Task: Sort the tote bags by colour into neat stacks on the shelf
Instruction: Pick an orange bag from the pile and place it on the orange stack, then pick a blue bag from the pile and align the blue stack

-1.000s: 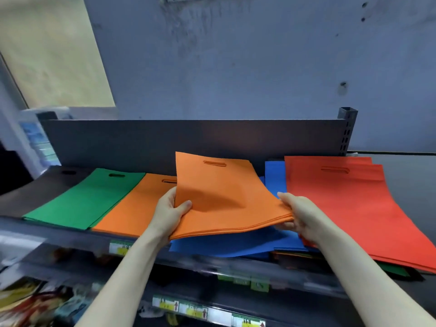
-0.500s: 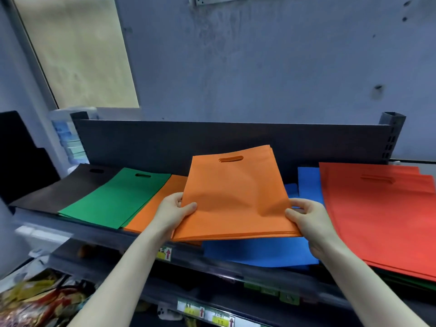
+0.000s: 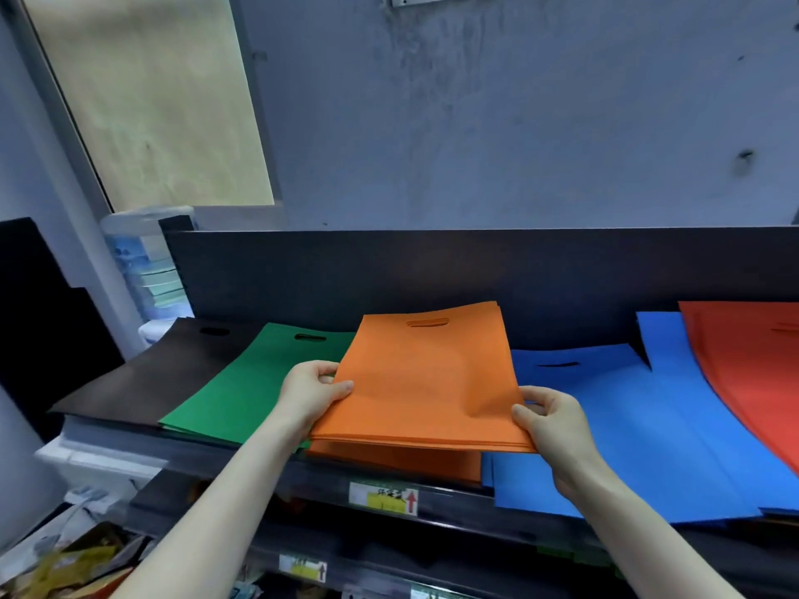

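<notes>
orange tote bags pinched between left hand and right hand, thumbs on top; long axis runs away from fingers. orange stack directly beneath, shelf front.

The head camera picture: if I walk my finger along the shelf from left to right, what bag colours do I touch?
black bags → green bags → orange bags, held by the left hand and the right hand → blue bags → red bags
</notes>
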### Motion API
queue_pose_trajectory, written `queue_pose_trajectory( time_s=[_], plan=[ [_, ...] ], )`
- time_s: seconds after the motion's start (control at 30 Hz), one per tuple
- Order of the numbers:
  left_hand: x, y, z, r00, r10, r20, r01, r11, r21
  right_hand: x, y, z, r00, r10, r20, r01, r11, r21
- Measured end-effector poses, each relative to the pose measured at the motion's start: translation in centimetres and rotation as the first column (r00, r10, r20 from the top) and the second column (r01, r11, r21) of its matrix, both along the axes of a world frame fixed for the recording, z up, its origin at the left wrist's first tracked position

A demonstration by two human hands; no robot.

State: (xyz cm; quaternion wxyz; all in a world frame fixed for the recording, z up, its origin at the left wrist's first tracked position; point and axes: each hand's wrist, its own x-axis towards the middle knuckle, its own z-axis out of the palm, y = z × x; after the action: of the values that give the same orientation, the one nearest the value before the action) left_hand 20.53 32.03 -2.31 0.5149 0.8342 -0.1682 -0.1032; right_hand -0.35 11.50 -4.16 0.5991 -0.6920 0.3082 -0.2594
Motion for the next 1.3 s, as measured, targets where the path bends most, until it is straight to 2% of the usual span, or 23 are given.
queue_pose_trajectory(
  time_s=[0.23,0.47,0.73,0.97,1.1,1.2,1.3],
  plan=[
    [4.1,1.6,-1.3,0.994,-0.011,0.105,0.001,0.996,0.090,3.6,2.1,-1.4,0.995,-0.055,-0.089,0.050,0.997,-0.052],
    [5.9,2.2,-3.5,0.990,-0.082,0.117,0.057,0.978,0.201,5.9,2.4,-3.4,0.964,-0.090,-0.250,0.059,0.990,-0.128],
    [6.6,1.8,-5.1,0.988,-0.104,0.117,0.074,0.969,0.237,6.4,2.5,-4.3,0.921,-0.125,-0.370,0.050,0.977,-0.207],
    [6.6,1.5,-6.0,0.973,-0.131,0.188,0.055,0.930,0.364,5.9,2.7,-4.0,0.915,-0.126,-0.384,0.046,0.976,-0.211],
    [6.3,1.1,-5.3,0.940,-0.118,0.320,-0.034,0.901,0.432,4.6,2.3,-3.2,0.926,-0.134,-0.354,0.053,0.972,-0.229],
    [4.9,-0.4,-4.2,0.897,-0.162,0.412,-0.021,0.914,0.405,2.9,1.9,-1.9,0.940,-0.150,-0.307,0.073,0.966,-0.247],
    [1.9,-3.3,-2.7,0.835,-0.259,0.485,0.099,0.938,0.331,0.7,1.2,-0.3,0.940,-0.186,-0.287,0.069,0.925,-0.374]
  ],
)
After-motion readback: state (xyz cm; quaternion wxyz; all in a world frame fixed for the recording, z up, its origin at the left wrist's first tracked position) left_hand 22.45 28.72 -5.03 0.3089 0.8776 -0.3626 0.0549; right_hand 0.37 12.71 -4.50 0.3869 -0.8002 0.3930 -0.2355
